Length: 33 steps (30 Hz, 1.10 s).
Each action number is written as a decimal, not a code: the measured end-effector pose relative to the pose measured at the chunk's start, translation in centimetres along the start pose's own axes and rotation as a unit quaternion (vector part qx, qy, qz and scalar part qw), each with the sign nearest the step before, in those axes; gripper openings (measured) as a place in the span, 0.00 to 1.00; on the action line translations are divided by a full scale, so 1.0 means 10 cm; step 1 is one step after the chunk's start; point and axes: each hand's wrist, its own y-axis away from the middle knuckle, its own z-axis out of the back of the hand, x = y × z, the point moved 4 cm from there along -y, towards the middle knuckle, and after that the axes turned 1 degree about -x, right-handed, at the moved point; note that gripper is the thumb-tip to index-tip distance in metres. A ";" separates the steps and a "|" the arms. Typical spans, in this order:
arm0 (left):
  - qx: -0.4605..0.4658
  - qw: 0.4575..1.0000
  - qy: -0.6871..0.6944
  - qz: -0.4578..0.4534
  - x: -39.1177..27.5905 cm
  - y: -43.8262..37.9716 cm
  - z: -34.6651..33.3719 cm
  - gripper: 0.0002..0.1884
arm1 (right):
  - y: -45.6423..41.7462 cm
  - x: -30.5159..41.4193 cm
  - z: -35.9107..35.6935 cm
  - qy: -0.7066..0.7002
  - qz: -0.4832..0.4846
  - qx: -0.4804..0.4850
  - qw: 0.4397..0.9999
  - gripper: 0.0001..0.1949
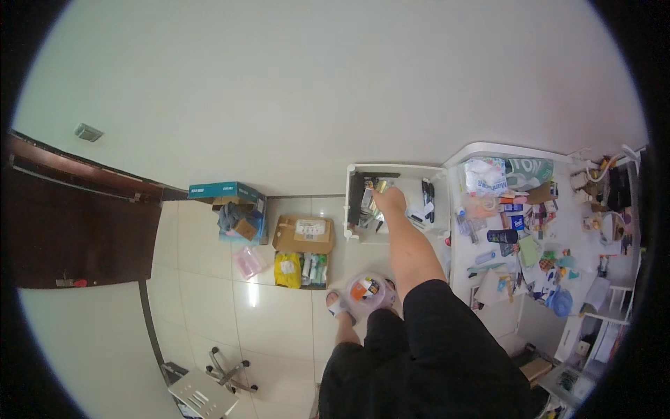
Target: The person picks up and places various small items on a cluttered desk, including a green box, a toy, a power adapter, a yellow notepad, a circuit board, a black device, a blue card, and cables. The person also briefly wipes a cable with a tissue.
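Observation:
My right hand [390,200] reaches down into a white plastic bin or cart top [439,230]. Its fingers are at a cluster of small packets and stationery [369,201] in the left half; whether they grip any of it is too small to tell. A dark flat strip [356,199] lines the bin's left side. To the right of the hand lie several black pens or markers [428,196] and a small white item [416,216]. My left hand is out of view. A clear round plastic tub [369,306] with orange and dark packets stands by my feet.
On the right, a white desk [466,293] is crowded with bottles, papers and packs. Left of the bin sit an open cardboard box [302,238], a teal box [227,191] and a pink clear container [249,262]. A wheeled chair base [227,373] stands lower left.

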 end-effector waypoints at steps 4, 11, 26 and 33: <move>0.016 0.999 -0.015 -0.031 -0.26 -0.16 0.14 0.24 | 0.11 -0.22 0.17 -0.142 0.046 -0.010 0.989 0.27; 0.019 0.995 0.089 -0.049 -1.31 -0.89 0.47 0.19 | 1.17 -0.86 0.86 -0.559 -0.015 0.219 0.800 0.19; 0.403 0.789 -0.110 -0.451 -4.15 1.68 -1.22 0.15 | 3.89 -0.85 1.24 -0.520 0.174 0.435 0.714 0.22; 0.352 0.813 -0.131 -0.445 -3.96 1.69 -1.24 0.10 | 4.17 -1.06 1.18 -0.508 0.106 0.357 0.777 0.20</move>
